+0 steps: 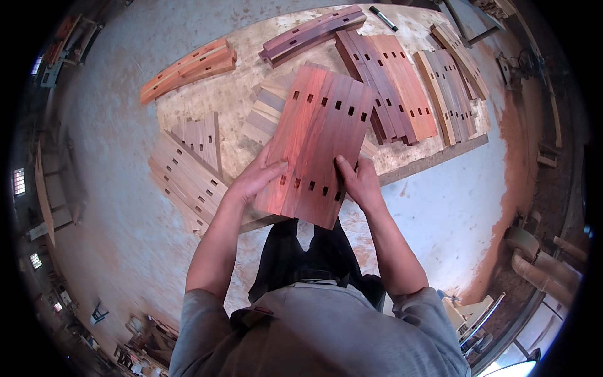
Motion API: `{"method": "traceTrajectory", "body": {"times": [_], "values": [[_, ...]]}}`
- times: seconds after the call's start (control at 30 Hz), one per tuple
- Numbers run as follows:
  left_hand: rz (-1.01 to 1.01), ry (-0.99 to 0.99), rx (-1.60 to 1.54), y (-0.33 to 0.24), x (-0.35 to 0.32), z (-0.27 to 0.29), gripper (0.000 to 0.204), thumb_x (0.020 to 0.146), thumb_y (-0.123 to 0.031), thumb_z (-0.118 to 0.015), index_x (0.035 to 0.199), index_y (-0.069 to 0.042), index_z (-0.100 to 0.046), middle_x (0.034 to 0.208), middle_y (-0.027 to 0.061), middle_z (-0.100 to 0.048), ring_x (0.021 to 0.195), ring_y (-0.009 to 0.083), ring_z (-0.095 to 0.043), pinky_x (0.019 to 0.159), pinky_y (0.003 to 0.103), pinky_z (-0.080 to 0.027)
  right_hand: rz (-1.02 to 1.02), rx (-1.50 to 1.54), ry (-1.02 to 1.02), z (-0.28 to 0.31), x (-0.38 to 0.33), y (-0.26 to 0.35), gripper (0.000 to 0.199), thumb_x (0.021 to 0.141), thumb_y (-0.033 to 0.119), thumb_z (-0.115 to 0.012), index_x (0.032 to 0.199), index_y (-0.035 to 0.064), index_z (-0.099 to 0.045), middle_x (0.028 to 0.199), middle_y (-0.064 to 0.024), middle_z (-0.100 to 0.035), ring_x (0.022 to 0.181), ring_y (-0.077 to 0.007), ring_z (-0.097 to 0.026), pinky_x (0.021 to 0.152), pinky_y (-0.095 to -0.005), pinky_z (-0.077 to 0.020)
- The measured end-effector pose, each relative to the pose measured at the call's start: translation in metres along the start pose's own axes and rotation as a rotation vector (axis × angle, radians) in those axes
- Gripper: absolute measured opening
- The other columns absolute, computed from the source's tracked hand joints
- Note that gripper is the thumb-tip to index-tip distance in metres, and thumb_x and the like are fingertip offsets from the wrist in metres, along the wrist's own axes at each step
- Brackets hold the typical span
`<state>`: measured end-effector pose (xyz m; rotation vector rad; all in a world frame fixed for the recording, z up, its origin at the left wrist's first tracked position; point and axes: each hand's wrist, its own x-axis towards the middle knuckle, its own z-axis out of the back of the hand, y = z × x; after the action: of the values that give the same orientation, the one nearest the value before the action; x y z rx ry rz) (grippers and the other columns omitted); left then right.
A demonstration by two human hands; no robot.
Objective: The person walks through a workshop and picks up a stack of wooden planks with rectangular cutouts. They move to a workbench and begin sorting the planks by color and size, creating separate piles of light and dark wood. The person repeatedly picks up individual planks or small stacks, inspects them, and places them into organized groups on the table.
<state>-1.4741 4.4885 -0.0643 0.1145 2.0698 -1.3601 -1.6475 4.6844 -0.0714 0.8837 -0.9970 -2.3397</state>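
A bundle of several reddish wooden slats (321, 141), each cut with small rectangular slots, is lifted above a low plywood board (232, 94). My left hand (256, 178) grips the bundle's left near edge, thumb lying on top. My right hand (359, 182) grips its right near edge, thumb pressed on the top face. The slats lie side by side and tilt away from me.
On the board lie more slotted pieces: pale slats (188, 169) at the left, curved orange pieces (188, 68) at the back left, dark curved ones (312, 31), reddish slats (392, 85) and tan slats (449, 91) at the right. A black marker (383, 17) lies at the back. Dusty concrete floor surrounds it.
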Motion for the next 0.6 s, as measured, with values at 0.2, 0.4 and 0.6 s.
{"method": "traceTrajectory", "body": {"times": [0.2, 0.4, 0.6], "values": [[-0.051, -0.017, -0.071, 0.006, 0.0, -0.006, 0.086, 0.084, -0.011, -0.065, 0.151, -0.004, -0.012, 0.145, 0.0112, -0.039, 0.13, 0.0189, -0.041, 0.106, 0.032, -0.036, 0.025, -0.003, -0.007, 0.0, -0.003, 0.003, 0.045, 0.089, 0.04, -0.06, 0.11, 0.0009, -0.064, 0.101, -0.0229, -0.065, 0.101, -0.0392, -0.052, 0.092, -0.0441, -0.0427], [-0.028, -0.076, -0.117, 0.008, -0.012, -0.022, 0.082, 0.084, 0.001, -0.06, 0.152, -0.005, -0.014, 0.14, 0.0078, -0.044, 0.116, 0.0141, -0.051, 0.095, 0.029, -0.044, 0.096, -0.019, -0.016, 0.011, -0.009, 0.014, 0.041, 0.087, 0.035, -0.061, 0.111, 0.0019, -0.064, 0.103, -0.0224, -0.063, 0.099, -0.0367, -0.049, 0.092, -0.0429, -0.042], [-0.019, -0.193, -0.11, 0.003, -0.036, -0.029, 0.079, 0.085, 0.005, -0.057, 0.151, -0.005, -0.015, 0.126, 0.0083, -0.055, 0.099, 0.0121, -0.059, 0.078, 0.026, -0.049, 0.124, 0.027, -0.027, 0.016, -0.026, 0.038, 0.042, 0.085, 0.03, -0.063, 0.116, 0.0025, -0.06, 0.102, -0.0227, -0.061, 0.097, -0.0374, -0.048, 0.09, -0.0462, -0.0422]]}}
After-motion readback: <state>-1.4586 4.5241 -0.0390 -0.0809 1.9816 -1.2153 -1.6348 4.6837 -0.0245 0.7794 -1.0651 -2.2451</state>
